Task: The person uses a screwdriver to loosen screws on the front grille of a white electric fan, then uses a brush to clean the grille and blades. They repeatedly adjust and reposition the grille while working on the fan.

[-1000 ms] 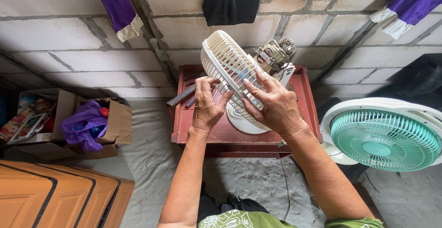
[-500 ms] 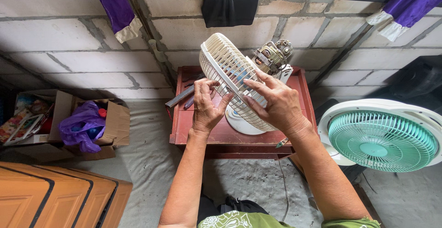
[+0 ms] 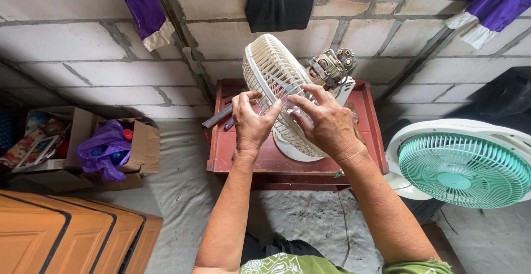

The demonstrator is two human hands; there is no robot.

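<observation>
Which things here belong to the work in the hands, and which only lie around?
In use: left hand, right hand, white fan grille, fan motor, red table.
Lying about: teal fan, cardboard box, purple bag.

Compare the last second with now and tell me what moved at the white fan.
Little moved. The left hand and right hand drew their fingertips closer together on the white fan guard, which both keep hold of. The guard stays tilted on the red table, with the bare motor behind it. The teal fan has not moved.
</observation>
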